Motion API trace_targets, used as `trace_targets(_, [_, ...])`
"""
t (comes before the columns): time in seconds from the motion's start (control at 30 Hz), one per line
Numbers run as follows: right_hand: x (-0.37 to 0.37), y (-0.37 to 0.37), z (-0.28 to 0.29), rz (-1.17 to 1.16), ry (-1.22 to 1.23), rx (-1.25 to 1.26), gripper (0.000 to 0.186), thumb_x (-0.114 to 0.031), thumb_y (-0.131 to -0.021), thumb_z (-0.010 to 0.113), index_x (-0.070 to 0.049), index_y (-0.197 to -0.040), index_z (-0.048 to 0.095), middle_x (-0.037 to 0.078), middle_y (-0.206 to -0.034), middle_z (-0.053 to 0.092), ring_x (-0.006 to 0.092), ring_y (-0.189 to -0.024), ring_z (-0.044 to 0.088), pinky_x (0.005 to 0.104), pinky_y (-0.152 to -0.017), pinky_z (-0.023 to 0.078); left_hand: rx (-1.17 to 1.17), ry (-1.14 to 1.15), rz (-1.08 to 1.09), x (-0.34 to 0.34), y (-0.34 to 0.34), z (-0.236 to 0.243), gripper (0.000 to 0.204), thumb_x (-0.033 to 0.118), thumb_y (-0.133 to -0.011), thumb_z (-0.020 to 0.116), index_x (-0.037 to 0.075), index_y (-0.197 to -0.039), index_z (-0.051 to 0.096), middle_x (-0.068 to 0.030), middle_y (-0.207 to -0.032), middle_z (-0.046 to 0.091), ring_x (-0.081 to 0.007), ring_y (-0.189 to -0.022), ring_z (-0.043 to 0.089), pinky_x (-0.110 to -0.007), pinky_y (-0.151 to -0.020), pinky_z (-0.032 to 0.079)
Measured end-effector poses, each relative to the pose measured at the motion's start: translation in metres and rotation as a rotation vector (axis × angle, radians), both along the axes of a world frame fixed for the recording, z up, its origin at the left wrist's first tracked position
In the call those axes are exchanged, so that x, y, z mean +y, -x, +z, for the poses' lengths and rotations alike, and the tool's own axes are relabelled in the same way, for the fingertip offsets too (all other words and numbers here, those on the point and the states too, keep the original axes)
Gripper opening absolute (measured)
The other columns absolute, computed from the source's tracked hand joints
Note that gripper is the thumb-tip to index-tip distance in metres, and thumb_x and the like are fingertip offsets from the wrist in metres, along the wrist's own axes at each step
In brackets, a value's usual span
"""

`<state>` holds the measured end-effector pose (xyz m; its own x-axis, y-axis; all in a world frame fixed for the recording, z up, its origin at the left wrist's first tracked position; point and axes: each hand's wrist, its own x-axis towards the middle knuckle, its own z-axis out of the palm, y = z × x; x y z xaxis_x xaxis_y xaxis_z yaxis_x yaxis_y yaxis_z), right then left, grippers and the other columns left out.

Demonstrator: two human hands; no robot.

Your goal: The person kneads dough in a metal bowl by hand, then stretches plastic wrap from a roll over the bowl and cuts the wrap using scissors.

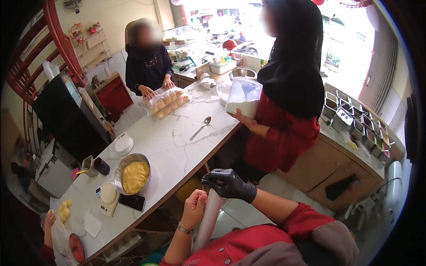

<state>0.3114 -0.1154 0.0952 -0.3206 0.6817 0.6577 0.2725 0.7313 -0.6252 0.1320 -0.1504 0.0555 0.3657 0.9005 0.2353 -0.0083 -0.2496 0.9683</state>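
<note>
My left hand (194, 206), bare with a wristwatch, is closed in a fist against the upper edge of a long pale grey roll (209, 221), which looks like plastic film. Over the roll's top end my right hand (229, 184), in a black glove, is closed with its fingers curled round it. The roll stands tilted in front of my body, beside the table edge. On the marble-patterned table nearest my hands are a black phone (132, 202), a steel bowl (117, 177) with yellow dough or filling (136, 176), and a kitchen scale (109, 200).
Across the table (166, 142), a person (148, 66) touches bagged bread rolls (167, 103). Another person (284, 88) at right holds a tub of white powder (244, 97). A spoon (200, 128) lies mid-table. At lower left, someone's hand (50, 218) is beside dough balls (65, 210).
</note>
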Motion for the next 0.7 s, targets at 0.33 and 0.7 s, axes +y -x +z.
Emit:
trace_targets(0.33, [0.006, 0.074, 0.01, -0.104, 0.152, 0.047, 0.012, -0.011, -0.078, 0.063, -0.002, -0.086, 0.063, 0.014, -0.069, 0.06, 0.0194, -0.06, 0.059, 0.0297, -0.057, 0.046, -0.356, 0.03, -0.124, 0.016, 0.081, -0.018, 0.021, 0.016, -0.082, 0.063, 0.005, -0.075, 0.046, -0.0035, -0.074, 0.051, -0.0083, -0.064, 0.047, -0.02, -0.056, 0.039])
trace_targets(0.7, [0.019, 0.171, -0.01, -0.199, 0.335, 0.118, 0.014, -0.013, -0.08, 0.063, 0.001, -0.084, 0.062, 0.011, -0.069, 0.062, 0.016, -0.06, 0.06, 0.0271, -0.059, 0.047, -0.259, 0.46, -0.227, 0.028, 0.192, -0.024, 0.024, 0.02, -0.084, 0.061, 0.002, -0.091, 0.048, 0.0017, -0.063, 0.049, -0.0031, -0.053, 0.043, -0.017, -0.048, 0.034])
